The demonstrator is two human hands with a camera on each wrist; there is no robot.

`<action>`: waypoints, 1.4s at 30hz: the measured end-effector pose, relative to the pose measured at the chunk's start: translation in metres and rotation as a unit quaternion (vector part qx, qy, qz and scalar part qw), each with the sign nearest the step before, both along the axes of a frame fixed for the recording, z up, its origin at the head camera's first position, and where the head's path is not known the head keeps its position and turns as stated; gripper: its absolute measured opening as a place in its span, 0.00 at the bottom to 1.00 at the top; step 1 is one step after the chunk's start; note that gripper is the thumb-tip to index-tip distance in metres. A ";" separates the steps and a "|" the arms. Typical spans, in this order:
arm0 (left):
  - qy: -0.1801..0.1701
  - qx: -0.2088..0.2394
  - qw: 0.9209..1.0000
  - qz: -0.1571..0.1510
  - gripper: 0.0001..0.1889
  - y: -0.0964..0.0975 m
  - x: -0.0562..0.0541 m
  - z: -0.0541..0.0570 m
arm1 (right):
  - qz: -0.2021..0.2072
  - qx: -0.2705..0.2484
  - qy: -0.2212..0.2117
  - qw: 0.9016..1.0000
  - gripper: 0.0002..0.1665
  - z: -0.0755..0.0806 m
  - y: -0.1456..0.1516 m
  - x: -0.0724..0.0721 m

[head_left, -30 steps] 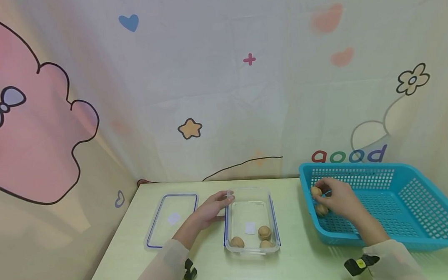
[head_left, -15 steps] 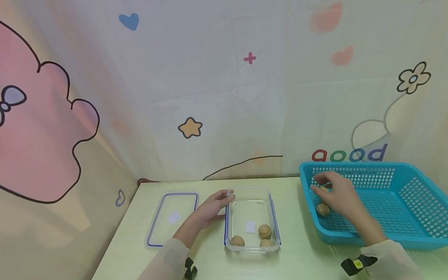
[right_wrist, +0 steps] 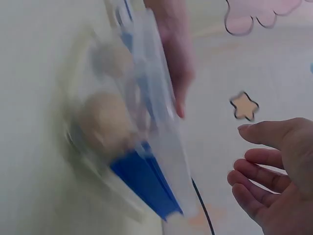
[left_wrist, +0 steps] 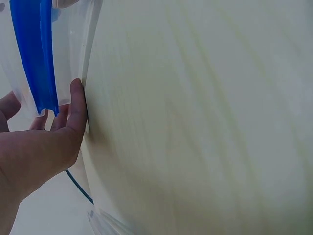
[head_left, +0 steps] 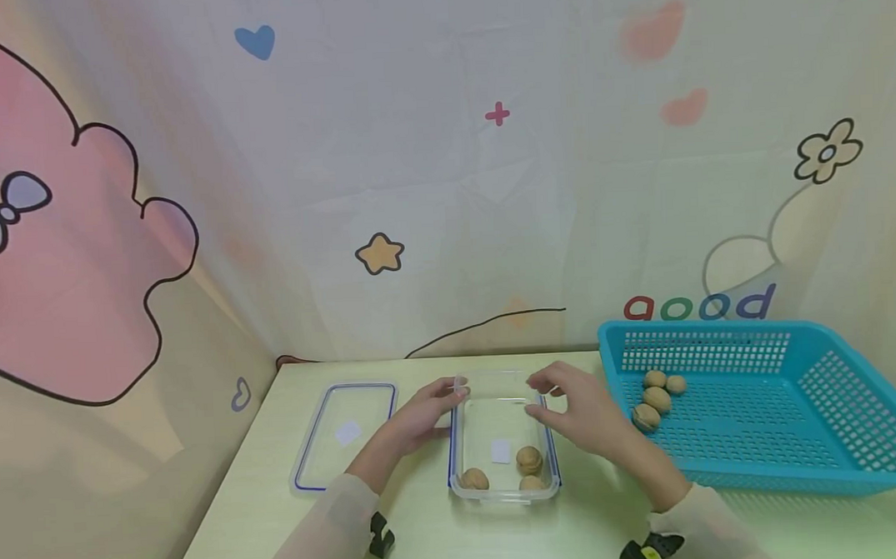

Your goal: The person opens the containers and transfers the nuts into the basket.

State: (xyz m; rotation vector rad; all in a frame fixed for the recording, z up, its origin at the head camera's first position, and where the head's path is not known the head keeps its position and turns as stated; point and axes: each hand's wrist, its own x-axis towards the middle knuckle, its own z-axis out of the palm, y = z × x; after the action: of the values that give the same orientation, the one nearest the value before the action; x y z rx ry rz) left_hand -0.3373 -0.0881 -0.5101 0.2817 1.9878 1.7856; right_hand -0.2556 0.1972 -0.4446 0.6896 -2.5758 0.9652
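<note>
Our left hand (head_left: 421, 414) grips the clear box (head_left: 492, 423) by its left wall. Our right hand (head_left: 584, 407) is empty, thumb apart from fingers, at the right rim. Three walnuts (head_left: 529, 459) show at the box's near end. We'd call the step reaching for one; next move calls for lowering there and pinching. Right wrist view confirms the bare palm; only head view shows four walnuts (head_left: 657, 400) in the blue basket (head_left: 762, 416).

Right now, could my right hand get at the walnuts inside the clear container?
Likely yes: your right hand looks empty, close by the clear container, which is uncovered, its lid lying to the left. Nothing seems to block the walnuts.
</note>
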 end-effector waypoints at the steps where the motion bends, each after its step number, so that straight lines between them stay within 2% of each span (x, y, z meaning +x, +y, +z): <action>1: 0.000 -0.001 1.000 0.000 0.31 0.000 0.000 0.000 | 0.011 0.002 -0.014 1.000 0.17 -0.003 -0.008 0.000; 7: 0.003 -0.008 1.000 0.001 0.30 0.000 0.000 0.001 | 0.081 0.015 -0.083 0.993 0.18 -0.021 -0.044 0.001; 14: 0.000 0.002 1.000 -0.002 0.30 0.002 0.000 0.002 | 0.128 0.040 -0.078 0.988 0.19 -0.037 -0.061 0.002; 22: 0.002 -0.006 1.000 0.000 0.30 0.000 0.000 0.001 | 0.141 0.069 -0.134 0.978 0.30 -0.040 -0.071 0.000; 28: 0.003 -0.006 1.000 -0.005 0.31 -0.001 0.000 -0.001 | 0.153 0.100 -0.127 0.975 0.25 -0.046 -0.073 0.001; 42: -0.001 0.000 1.000 0.000 0.30 -0.002 -0.002 -0.004 | 0.164 0.118 -0.130 0.971 0.19 -0.047 -0.073 -0.001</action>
State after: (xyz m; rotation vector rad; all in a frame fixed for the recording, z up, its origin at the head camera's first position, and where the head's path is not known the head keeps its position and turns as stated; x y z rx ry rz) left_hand -0.3393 -0.0902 -0.5145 0.2808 1.9861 1.7859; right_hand -0.2563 0.1237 -0.4913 1.1519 -2.8990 0.9008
